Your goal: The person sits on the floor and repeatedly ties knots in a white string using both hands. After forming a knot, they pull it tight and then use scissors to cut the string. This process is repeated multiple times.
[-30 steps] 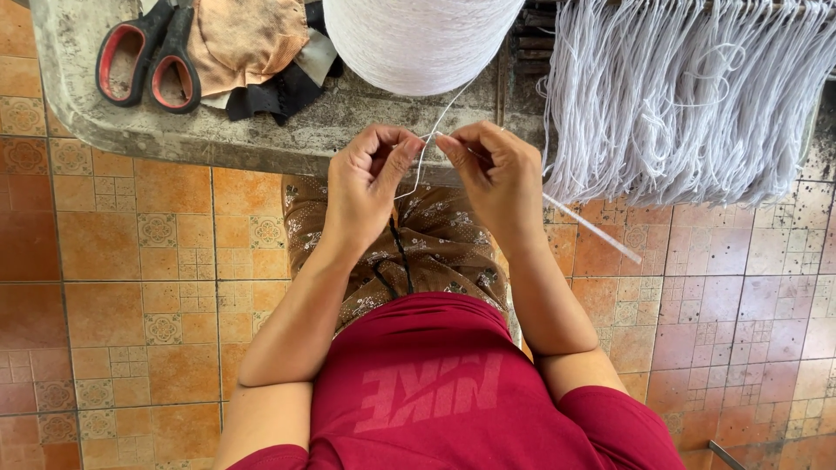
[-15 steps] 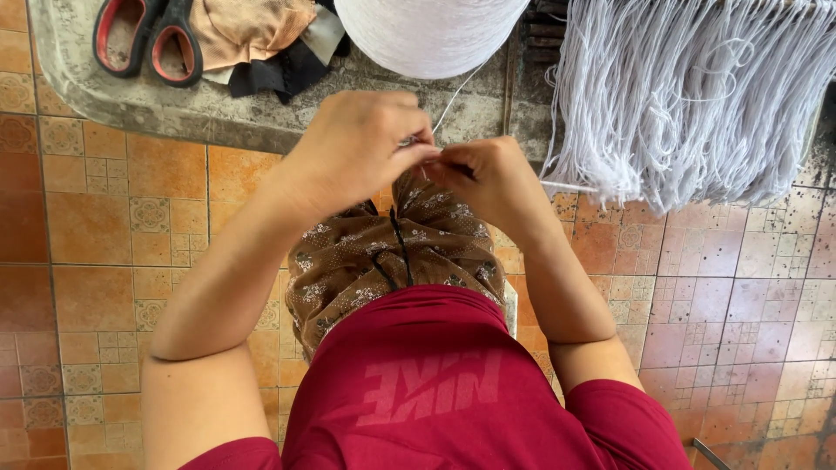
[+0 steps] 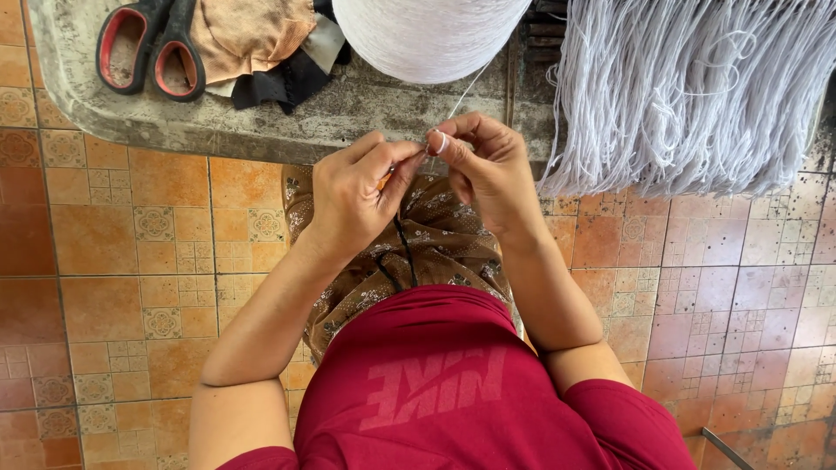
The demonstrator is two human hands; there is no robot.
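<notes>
In the head view both hands are raised in front of the body, close to the near edge of the tabletop. The left hand is bent at the wrist, its fingers curled and its thumb and first finger pressed together toward the other hand. The right hand is also closed; its fingertips pinch a thin white thread, and some turns of this thread lie around one finger. The fingertips of both hands meet at one point, so both grip the same thread. From there the thread goes up to the big white spool, which stands on the tabletop just behind the hands.

Both forearms come up from the lower part of the picture, the elbows spread wide on each side of the red shirt. Under the hands there is a brown patterned cloth on the lap.

On the tabletop to the left lie red-handled scissors, well apart from the hands. To the right, a thick bundle of white strings hangs near the right hand. The tiled floor lies on both sides of the arms.
</notes>
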